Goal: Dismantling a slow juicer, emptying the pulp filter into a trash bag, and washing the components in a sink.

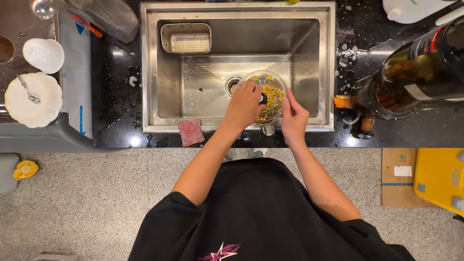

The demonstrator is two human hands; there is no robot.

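A clear plastic juicer bowl [268,96], clogged with yellow pulp, is held over the steel sink [309,34], just in front of the drain [232,85]. The left hand [244,104] is laid over the bowl's open top, its fingers curled down into the pulp; whether anything is pinched in that grip cannot be told. The right hand [293,116] is pressed against the bowl's outer wall, its grip closed on the rim with the fingers wrapped around the side. The bowl is judged to be light and stiff but slippery when wet, and the pulp soft and clinging; the rim and wall seem the safest places to be gripped. A red sponge [191,132] lies on the sink's front edge, and a dark bottle [425,67] rests on the wet black desk [116,96].
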